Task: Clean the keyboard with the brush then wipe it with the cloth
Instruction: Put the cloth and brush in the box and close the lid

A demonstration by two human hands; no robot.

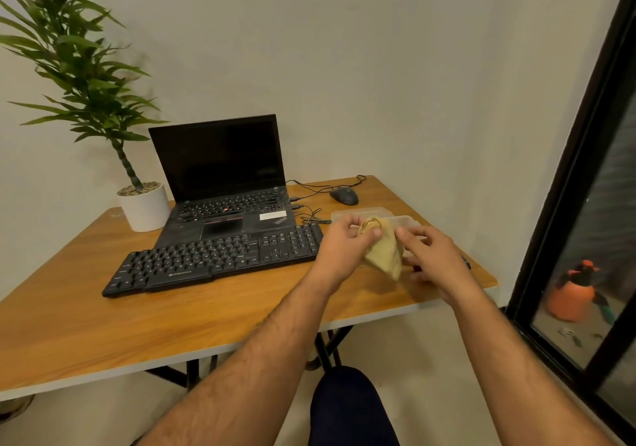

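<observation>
A black external keyboard [213, 263] lies on the wooden table [103, 325] in front of a laptop. Just right of the keyboard's number pad, my left hand [344, 246] grips the bunched top of a yellow cloth [385, 256], which hangs down above the table. My right hand [430, 256] is beside the cloth on its right, fingers relaxed and reaching toward it; whether they touch it is unclear. A dark, partly red object peeks out under my right hand, mostly hidden. No brush is clearly visible.
An open black laptop [223, 177] stands behind the keyboard, a potted plant [144, 208] at the back left, a wired mouse [344, 196] at the back right. A clear plastic container [364, 213] sits behind my hands. The table's right edge is near a dark window frame [568, 204].
</observation>
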